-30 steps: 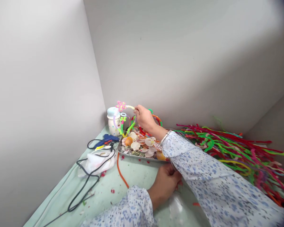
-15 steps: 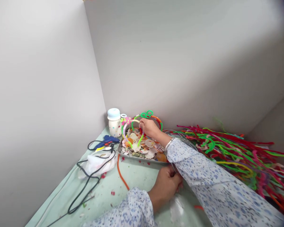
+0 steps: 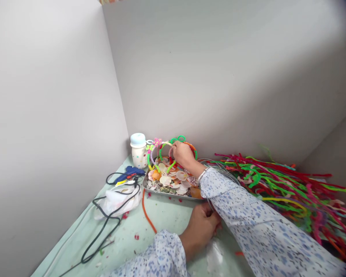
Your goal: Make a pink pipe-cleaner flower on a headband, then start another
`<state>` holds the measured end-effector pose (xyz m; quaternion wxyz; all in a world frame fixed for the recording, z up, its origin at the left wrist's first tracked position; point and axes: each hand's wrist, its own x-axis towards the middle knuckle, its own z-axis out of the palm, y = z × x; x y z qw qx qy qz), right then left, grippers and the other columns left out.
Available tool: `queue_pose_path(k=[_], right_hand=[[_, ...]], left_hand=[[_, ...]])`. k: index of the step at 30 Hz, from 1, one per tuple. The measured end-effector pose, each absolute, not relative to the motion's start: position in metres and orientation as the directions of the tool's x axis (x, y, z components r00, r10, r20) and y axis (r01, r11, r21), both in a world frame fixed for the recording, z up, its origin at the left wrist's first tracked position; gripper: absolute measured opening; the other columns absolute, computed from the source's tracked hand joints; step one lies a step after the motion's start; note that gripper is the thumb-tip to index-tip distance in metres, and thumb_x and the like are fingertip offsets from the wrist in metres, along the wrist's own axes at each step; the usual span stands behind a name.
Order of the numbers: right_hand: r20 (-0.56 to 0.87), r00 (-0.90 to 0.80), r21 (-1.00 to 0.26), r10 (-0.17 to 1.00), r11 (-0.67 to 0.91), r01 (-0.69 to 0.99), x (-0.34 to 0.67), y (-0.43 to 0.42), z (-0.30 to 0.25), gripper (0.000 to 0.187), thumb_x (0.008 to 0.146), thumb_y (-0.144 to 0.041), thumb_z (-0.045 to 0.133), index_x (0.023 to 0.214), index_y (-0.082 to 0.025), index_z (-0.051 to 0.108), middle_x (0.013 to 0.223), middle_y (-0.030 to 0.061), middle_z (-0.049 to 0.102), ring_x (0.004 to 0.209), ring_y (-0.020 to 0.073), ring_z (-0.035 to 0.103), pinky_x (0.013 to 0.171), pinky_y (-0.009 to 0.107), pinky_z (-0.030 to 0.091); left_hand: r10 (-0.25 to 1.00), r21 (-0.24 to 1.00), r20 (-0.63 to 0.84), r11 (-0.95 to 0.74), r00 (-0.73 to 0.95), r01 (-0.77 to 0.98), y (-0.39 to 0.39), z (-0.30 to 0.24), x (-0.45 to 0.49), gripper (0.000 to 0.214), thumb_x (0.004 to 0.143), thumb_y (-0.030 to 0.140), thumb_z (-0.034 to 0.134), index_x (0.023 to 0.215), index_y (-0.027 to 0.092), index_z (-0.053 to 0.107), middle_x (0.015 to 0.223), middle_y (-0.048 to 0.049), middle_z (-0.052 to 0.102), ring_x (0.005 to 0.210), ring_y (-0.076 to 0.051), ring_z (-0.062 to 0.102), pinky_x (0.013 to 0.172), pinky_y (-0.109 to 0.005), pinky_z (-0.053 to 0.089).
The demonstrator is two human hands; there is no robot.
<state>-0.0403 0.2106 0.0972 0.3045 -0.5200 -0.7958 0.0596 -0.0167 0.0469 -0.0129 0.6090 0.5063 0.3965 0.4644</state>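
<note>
My right hand (image 3: 184, 154) reaches over a metal tray (image 3: 173, 196) of seashells (image 3: 165, 180). Its fingers are closed on the top of a headband (image 3: 167, 143) wrapped in fuzzy pipe cleaner, pale on top with lilac and green sides. The band stands upright with its ends down at the shells. Close by it are a pink flower decoration (image 3: 157, 142) and another headband (image 3: 193, 151) in green and orange. Nearer to me, my left hand (image 3: 200, 227) is closed below my right forearm. A thin grey strip shows at its fingers, but what it grips is mostly hidden.
A white jar with a blue lid (image 3: 138, 152) stands left of the tray. In front lie a blue glue gun (image 3: 129, 174), its black cord (image 3: 99, 240) and a plastic bag (image 3: 119, 201). Pipe cleaners (image 3: 291, 188) are heaped at right. Grey panels (image 3: 204, 77) enclose the table.
My right hand has shifted slightly right with the pale headband, which now stands nearer upright beside the other bands. My left hand stays closed in almost the same place.
</note>
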Motion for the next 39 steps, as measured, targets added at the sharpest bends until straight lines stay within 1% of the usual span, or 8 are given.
queue_pose_path(k=[5,11,18,23,27,33,36,39], right_hand=[[0.425,-0.216,-0.410,0.879,0.400,0.820,-0.042,0.206,0.097,0.023,0.089,-0.020,0.045,0.088,-0.014,0.067,0.080,0.0126,0.072,0.071,0.0185,0.067,0.064,0.023,0.043],[0.472,-0.194,-0.403,0.860,0.405,0.821,-0.045,0.207,0.092,0.024,0.090,-0.019,0.041,0.102,-0.018,0.062,0.087,0.0101,0.072,0.077,0.0208,0.066,0.067,0.026,0.043],[0.505,-0.168,-0.402,0.847,0.403,0.822,-0.052,0.209,0.093,0.027,0.093,-0.020,0.036,0.105,-0.016,0.060,0.087,0.0119,0.070,0.081,0.0221,0.065,0.071,0.028,0.043],[0.520,-0.197,-0.403,0.831,0.442,0.802,-0.054,0.208,0.091,0.025,0.092,-0.021,0.040,0.107,-0.017,0.059,0.092,0.0103,0.069,0.084,0.0217,0.064,0.073,0.028,0.043],[0.535,-0.230,-0.392,0.813,0.480,0.785,-0.049,0.205,0.089,0.026,0.090,-0.022,0.042,0.111,-0.020,0.059,0.101,0.0098,0.066,0.088,0.0210,0.062,0.075,0.028,0.043],[0.553,-0.232,-0.383,0.800,0.491,0.783,-0.043,0.199,0.086,0.029,0.089,-0.021,0.043,0.115,-0.019,0.057,0.104,0.0119,0.064,0.087,0.0228,0.062,0.076,0.031,0.045],[0.563,-0.237,-0.378,0.792,0.502,0.778,-0.037,0.201,0.084,0.030,0.088,-0.021,0.045,0.115,-0.018,0.056,0.106,0.0115,0.064,0.093,0.0230,0.061,0.082,0.032,0.044],[0.568,-0.258,-0.364,0.781,0.520,0.773,-0.026,0.204,0.084,0.030,0.085,-0.017,0.048,0.114,-0.017,0.057,0.110,0.0100,0.064,0.102,0.0216,0.059,0.089,0.030,0.042]], left_hand=[[0.969,0.983,0.000,0.045,0.248,-0.175,0.046,-0.010,-0.016,0.018,0.076,0.028,0.056,0.072,0.013,0.064,0.050,0.0048,0.048,0.041,-0.006,0.035,0.041,-0.020,0.025],[0.973,0.981,0.015,0.031,0.231,-0.194,0.046,-0.011,-0.014,0.015,0.074,0.023,0.056,0.069,0.012,0.065,0.049,0.0047,0.047,0.041,-0.007,0.034,0.041,-0.020,0.026],[0.980,0.982,0.031,0.007,0.196,-0.190,0.045,-0.012,-0.013,0.018,0.068,0.013,0.052,0.071,0.011,0.069,0.050,0.0043,0.048,0.042,-0.007,0.034,0.041,-0.020,0.027],[0.979,0.981,0.047,-0.009,0.196,-0.191,0.044,-0.011,-0.013,0.020,0.064,0.008,0.050,0.068,0.011,0.070,0.048,0.0038,0.049,0.042,-0.007,0.035,0.041,-0.020,0.028],[0.978,0.979,0.059,-0.017,0.200,-0.204,0.045,-0.013,-0.013,0.021,0.067,0.010,0.050,0.072,0.011,0.070,0.052,0.0037,0.050,0.043,-0.006,0.034,0.040,-0.019,0.027],[0.972,0.980,0.038,0.010,0.232,-0.200,0.045,-0.010,-0.014,0.016,0.074,0.018,0.054,0.073,0.011,0.068,0.052,0.0041,0.049,0.042,-0.006,0.033,0.040,-0.019,0.026],[0.968,0.982,0.013,0.035,0.252,-0.186,0.046,-0.010,-0.017,0.016,0.075,0.023,0.057,0.070,0.011,0.065,0.051,0.0036,0.049,0.042,-0.006,0.036,0.041,-0.019,0.027],[0.964,0.982,-0.004,0.054,0.266,-0.179,0.048,-0.014,-0.019,0.021,0.076,0.031,0.060,0.074,0.011,0.064,0.050,0.0039,0.049,0.040,-0.006,0.037,0.040,-0.020,0.027]])
